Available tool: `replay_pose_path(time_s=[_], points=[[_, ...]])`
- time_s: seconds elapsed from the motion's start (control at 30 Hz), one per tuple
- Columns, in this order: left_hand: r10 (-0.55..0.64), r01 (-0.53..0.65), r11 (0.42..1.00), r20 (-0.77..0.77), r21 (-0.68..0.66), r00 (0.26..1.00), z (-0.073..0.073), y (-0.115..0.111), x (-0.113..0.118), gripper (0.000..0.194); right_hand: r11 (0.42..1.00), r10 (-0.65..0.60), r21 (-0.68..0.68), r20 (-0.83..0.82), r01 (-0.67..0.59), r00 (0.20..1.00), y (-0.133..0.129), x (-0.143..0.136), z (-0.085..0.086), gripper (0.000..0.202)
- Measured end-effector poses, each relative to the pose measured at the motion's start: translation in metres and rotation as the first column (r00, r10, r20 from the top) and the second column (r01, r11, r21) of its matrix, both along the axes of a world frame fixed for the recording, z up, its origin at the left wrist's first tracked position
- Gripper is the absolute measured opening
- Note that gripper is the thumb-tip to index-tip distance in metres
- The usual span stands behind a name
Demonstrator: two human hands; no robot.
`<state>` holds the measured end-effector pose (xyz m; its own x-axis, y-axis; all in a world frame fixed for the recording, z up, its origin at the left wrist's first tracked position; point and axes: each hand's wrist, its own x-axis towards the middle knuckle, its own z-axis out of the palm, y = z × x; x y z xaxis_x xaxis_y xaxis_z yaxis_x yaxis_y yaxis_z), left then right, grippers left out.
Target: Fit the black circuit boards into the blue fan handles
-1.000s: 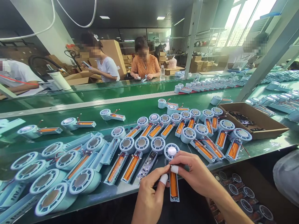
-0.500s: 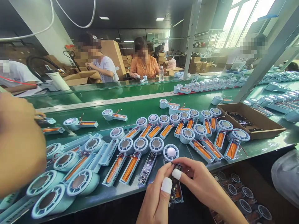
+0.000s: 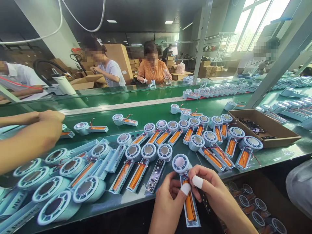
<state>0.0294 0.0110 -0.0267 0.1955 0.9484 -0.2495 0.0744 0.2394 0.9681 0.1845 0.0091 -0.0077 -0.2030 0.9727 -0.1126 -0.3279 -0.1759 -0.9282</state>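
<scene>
A light-blue handheld fan lies at the bench's front edge, its handle towards me and an orange battery exposed inside. My left hand is closed around the handle from the left, its white-capped thumb pressed on the upper end. To the right of the handle, my right hand pinches near the thin wires and holds a dark circuit board, partly hidden behind its fingers. Left of my hands, another fan has a circuit board lying in its handle.
Several fans with orange batteries lie in rows on the green bench. A cardboard tray with dark boards stands right; a box of fans sits below. A co-worker's arm reaches in from the left. Other people work opposite.
The circuit board has moved off the handle to the right, uncovering the battery. My left hand now grips the handle. The co-worker's arm has moved back, and the person opposite now tilts the bottle.
</scene>
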Motion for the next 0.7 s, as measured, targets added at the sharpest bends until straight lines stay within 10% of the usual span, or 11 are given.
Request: replay_pose_path(time_s=[0.13, 0.43, 0.57, 0.7], points=[[-0.2, 0.253, 0.963, 0.381, -0.094, 0.903, 0.008, 0.002, 0.001, 0.051, 0.996, 0.046, 0.084, -0.06, -0.041, 0.997, -0.005, 0.005, -0.004, 0.03], [0.205, -0.212, 0.975, 0.1, 0.071, 0.974, 0.012, -0.01, 0.005, 0.043, 0.967, -0.138, 0.251, 0.405, 0.035, 0.904, -0.012, 0.01, 0.009, 0.023], [0.281, -0.281, 0.955, 0.007, 0.091, 0.96, 0.002, -0.012, 0.006, 0.048, 0.911, -0.347, 0.405, 0.66, 0.073, 0.666, -0.009, 0.008, 0.006, 0.017], [0.369, -0.361, 0.925, -0.056, 0.12, 0.928, -0.005, -0.01, 0.003, 0.049, 0.873, -0.374, 0.448, 0.868, -0.193, 0.326, -0.006, 0.013, 0.011, 0.016]])
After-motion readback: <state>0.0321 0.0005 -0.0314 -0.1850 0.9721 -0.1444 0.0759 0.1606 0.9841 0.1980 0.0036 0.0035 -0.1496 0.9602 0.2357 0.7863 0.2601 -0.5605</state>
